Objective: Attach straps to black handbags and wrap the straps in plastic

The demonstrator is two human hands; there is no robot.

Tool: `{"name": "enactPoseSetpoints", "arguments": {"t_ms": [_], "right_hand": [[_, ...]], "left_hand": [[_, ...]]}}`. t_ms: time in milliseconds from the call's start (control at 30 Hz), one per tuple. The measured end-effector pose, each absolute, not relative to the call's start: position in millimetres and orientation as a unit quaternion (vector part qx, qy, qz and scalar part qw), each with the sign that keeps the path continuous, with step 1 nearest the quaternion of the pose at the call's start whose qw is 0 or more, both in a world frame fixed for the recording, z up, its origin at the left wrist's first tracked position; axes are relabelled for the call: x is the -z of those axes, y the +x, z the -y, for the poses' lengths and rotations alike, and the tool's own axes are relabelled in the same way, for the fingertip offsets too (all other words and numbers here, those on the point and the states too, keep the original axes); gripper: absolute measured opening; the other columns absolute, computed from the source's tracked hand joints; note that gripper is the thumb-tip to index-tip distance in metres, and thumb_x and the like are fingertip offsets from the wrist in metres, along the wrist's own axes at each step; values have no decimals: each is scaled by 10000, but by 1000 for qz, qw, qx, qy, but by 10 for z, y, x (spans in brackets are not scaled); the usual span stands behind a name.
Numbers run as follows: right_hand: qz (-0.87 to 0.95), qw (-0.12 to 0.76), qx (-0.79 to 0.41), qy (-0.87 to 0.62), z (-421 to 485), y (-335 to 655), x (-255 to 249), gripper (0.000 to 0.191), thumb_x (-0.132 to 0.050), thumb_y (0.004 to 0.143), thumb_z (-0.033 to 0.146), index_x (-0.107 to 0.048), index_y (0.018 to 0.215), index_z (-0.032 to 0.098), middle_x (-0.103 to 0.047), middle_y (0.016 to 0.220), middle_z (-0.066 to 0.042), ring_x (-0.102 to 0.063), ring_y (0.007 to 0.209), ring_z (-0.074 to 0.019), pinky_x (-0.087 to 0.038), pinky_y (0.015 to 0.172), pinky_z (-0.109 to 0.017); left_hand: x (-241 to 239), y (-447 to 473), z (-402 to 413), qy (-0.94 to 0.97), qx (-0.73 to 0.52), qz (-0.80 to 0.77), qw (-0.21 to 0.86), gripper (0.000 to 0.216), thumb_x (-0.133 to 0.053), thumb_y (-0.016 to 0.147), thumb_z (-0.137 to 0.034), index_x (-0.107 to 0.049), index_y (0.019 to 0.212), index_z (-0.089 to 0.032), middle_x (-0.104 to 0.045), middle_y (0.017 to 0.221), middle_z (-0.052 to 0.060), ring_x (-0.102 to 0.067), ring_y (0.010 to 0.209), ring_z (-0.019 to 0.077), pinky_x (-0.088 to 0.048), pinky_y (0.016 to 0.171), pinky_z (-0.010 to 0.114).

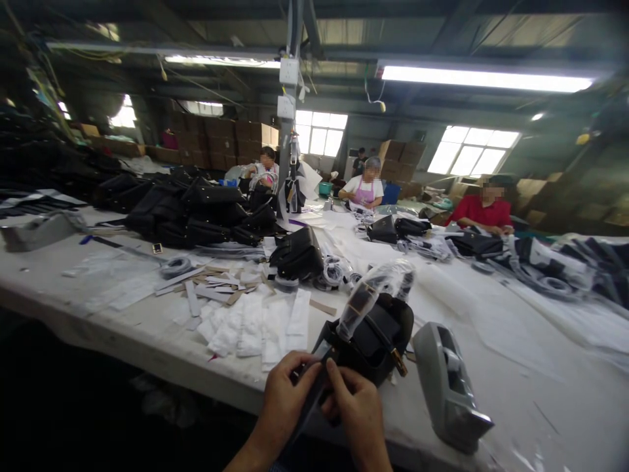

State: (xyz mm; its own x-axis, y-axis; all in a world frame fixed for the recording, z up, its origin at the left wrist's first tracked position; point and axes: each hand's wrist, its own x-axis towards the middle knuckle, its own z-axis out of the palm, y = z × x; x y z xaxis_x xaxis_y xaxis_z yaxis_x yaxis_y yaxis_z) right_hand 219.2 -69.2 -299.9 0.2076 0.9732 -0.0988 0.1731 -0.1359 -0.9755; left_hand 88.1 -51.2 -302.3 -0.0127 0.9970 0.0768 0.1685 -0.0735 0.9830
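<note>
While both pinching the black strap at table edge, left hand & right hand closed on it; black handbag just beyond, tape dispenser to rt. Prob wrapping strap — next needs steady grip, feeding along

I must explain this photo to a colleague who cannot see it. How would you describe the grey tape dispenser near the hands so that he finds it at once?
Start at the long white worktable and follow its near edge to the black handbag that the left hand and right hand are holding. The tape dispenser stands just to the right of that bag. It is a grey, wedge-shaped block, unlike the black bags around it.
</note>
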Motion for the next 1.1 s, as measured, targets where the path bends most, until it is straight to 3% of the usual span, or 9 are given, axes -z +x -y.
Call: {"name": "enactPoseSetpoints", "arguments": {"t_ms": [200,300,433,567,733,900,1100], "right_hand": [[461,468,-428,-620,617,2169,2979,541,-579,800,662,-739,757,147,-627,431,-21,-572,411,-155,-424,441,-214],[458,476,-426,-618,563,2150,2966,519,-608,787,647,-730,721,146,-606,420,-9,-552,406,-144,-407,446,-212],[442,509,-424,-605,544,2111,3015,488,-672,751,611,-689,618,142,-516,375,33,-458,370,-97,-333,418,-193],[377,556,-482,-563,669,2084,3097,507,-710,711,614,-667,606,120,-462,365,43,-373,348,-72,-260,379,-186],[359,574,-527,-513,885,2115,3107,558,-664,741,650,-710,730,95,-651,594,-57,-524,404,-112,-380,392,-204],[397,552,-493,-542,943,2157,3094,501,-700,733,610,-688,650,116,-548,425,-2,-497,381,-118,-380,401,-204],[385,579,-482,-533,905,2196,3155,498,-700,739,590,-589,530,152,-476,425,32,-423,401,-90,-324,409,-200]], "left_hand": [[2936,864,479,601,-493,-519,356,157,-604,861,-269,-735,876,-184,-718,831,32,-647,761,191,-479,681,276],[2895,876,476,632,-496,-513,303,140,-592,870,-212,-729,866,-189,-700,815,25,-648,751,176,-481,658,257],[2924,891,510,702,-487,-475,212,207,-529,885,-105,-711,928,-193,-693,878,37,-677,843,172,-526,763,254],[3011,884,598,775,-429,-454,91,272,-442,935,-98,-692,993,-185,-690,886,55,-696,769,178,-557,676,249],[3017,862,739,825,-402,-396,-16,346,-342,1007,-178,-681,943,-168,-692,815,58,-700,710,186,-579,619,255],[2980,865,815,837,-404,-350,-116,402,-284,1023,-189,-679,1028,-119,-730,821,91,-717,686,185,-601,613,248],[3347,810,1059,843,-432,-315,-57,332,-393,980,-120,-633,1208,-144,-755,933,103,-744,814,169,-600,744,202]]}}
